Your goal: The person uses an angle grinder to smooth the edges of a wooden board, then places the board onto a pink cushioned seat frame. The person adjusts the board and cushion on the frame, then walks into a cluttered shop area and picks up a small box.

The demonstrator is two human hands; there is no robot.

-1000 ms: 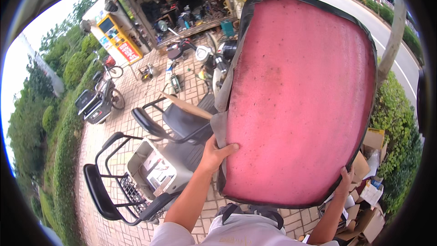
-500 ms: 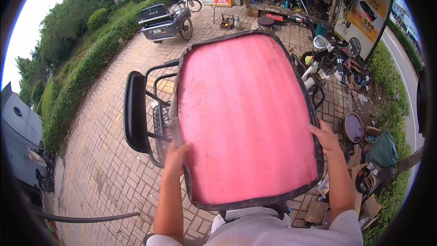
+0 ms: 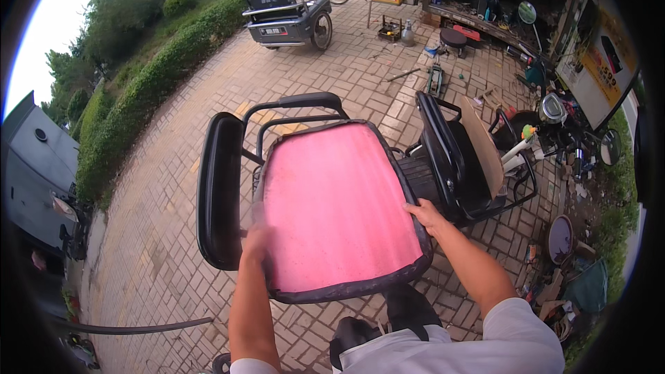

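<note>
Between my hands is a seat cushion, its pink foam face turned up and a wrinkled black cover edge running round it. My left hand, slightly blurred, is closed on the left rim. On the right rim my right hand grips with the thumb on top; its other fingers are partly hidden below. Just left of the cushion stands the black padded backrest of a vehicle, with a curved black armrest beyond. The cushion covers most of the frame beneath it.
To the right are a black seat with a tan board and handlebars with a mirror. Farther off stand a stool, a jack and a grey three-wheeled cart. Scrap lies at lower right.
The cushion has dropped lower and farther from my head, down toward the vehicle frame. The armrest and the black seat at right have come into sight. Both hands still hold the cushion.
</note>
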